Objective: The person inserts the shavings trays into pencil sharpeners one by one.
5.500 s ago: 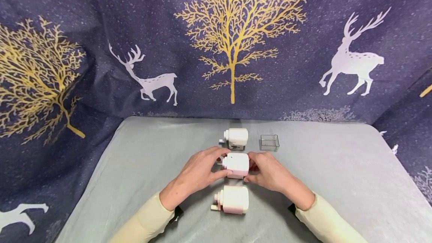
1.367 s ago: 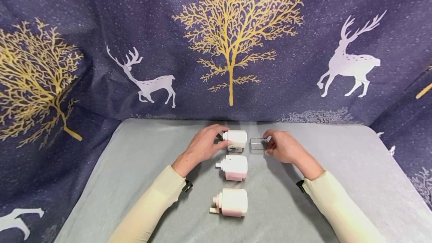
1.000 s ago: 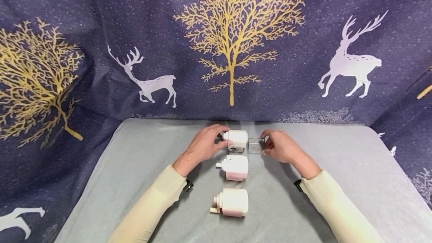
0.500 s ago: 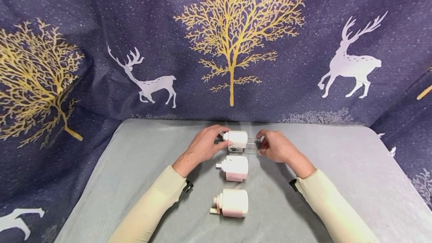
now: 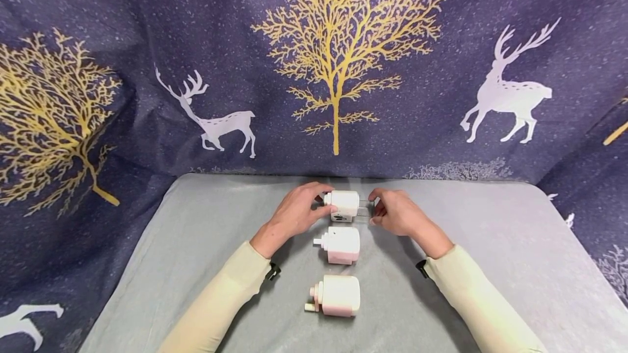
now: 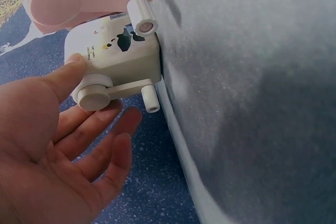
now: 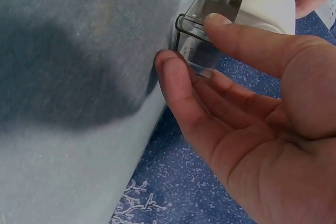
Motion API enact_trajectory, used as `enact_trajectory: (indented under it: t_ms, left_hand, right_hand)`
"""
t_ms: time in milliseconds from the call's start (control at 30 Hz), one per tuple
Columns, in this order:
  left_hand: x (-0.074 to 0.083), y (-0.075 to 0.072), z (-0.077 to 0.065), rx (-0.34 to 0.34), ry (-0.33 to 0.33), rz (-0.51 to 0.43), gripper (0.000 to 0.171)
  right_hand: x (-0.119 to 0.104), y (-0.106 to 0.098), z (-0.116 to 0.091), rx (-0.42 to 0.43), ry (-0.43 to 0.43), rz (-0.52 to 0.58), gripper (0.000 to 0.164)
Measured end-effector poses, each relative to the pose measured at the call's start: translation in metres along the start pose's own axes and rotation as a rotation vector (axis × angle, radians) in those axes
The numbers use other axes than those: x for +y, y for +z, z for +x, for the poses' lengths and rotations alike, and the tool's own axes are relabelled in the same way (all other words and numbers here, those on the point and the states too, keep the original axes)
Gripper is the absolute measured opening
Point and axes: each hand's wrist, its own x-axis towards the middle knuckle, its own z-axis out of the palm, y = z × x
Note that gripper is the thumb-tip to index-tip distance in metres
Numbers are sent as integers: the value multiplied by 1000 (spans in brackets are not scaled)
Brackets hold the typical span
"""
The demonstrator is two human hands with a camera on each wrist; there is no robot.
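Observation:
My left hand (image 5: 298,208) steadies the white crank pencil sharpener (image 5: 345,204) at the back of the row, thumb on its near side and fingers behind. In the left wrist view, that sharpener's crank (image 6: 128,88) hangs free beside the fingers. A clear shavings drawer (image 7: 207,17) sits partly inside the sharpener's right end, with its outer part sticking out. My right hand (image 5: 399,212) pinches the drawer's outer end between thumb and fingers. Two pinkish sharpeners, a middle one (image 5: 343,245) and a front one (image 5: 340,295), stand nearer me, untouched.
A grey cloth covers the table (image 5: 471,266), whose back edge lies just behind the hands. Behind it hangs a dark blue curtain (image 5: 294,162) with trees and deer. The middle sharpener stands close in front of the back one.
Both hands have left the middle sharpener for the back one. My right hand has taken the clear drawer from the table and slid it left, partly into the white sharpener. The left hand keeps still lately.

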Motion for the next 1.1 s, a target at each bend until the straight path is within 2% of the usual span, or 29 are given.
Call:
enact_trajectory:
  t_ms: [633,1100]
  left_hand:
    - [0,0,-1,-9,-20,-4,55]
    - [0,-1,0,-2,-7,-15,54]
  right_hand:
    - [-7,7,5,-1,0,53,46]
    - [-8,11,9,21,-40,26,40]
